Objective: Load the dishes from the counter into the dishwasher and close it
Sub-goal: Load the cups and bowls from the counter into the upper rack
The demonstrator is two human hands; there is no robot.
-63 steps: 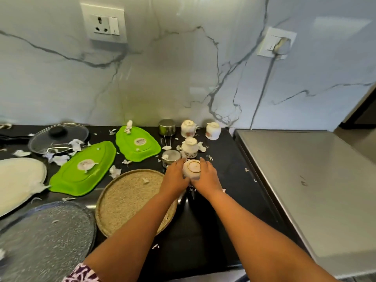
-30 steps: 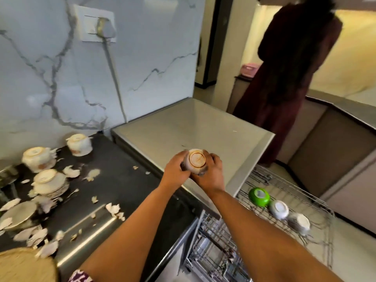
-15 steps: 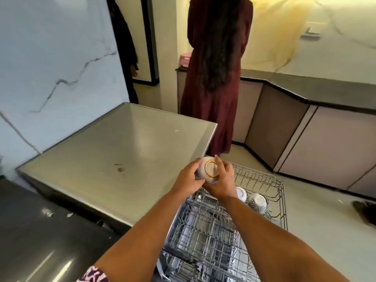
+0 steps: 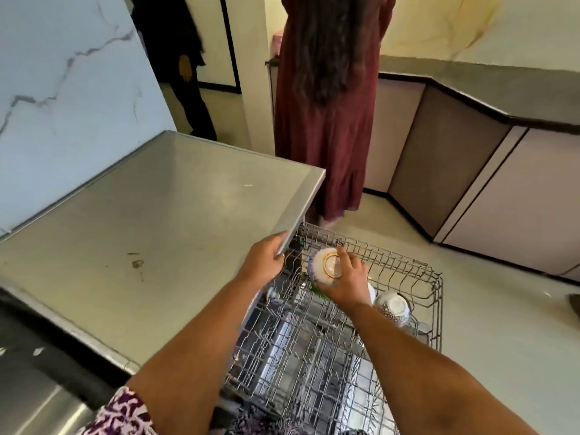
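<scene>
My right hand (image 4: 348, 282) grips a small white bowl (image 4: 324, 269) with a gold ring on its base, held upside down just over the far left part of the pulled-out wire dishwasher rack (image 4: 436, 296). A green bowl (image 4: 320, 291) peeks out beneath it. Another upturned patterned bowl (image 4: 394, 306) sits in the rack to the right. My left hand (image 4: 265, 262) rests against the front edge of the steel dishwasher top (image 4: 150, 227), fingers loosely curled and holding nothing.
A person in a long maroon dress (image 4: 326, 120) stands just beyond the rack. Grey cabinets (image 4: 489, 196) under a dark counter run along the right. The black counter edge (image 4: 28, 350) lies at lower left. Pale floor (image 4: 502, 324) spreads right of the rack.
I turned from the counter to the dishwasher carrying the bowl in both hands. My left hand has let go and moved to the steel top's edge; the right lowered the bowl toward the rack.
</scene>
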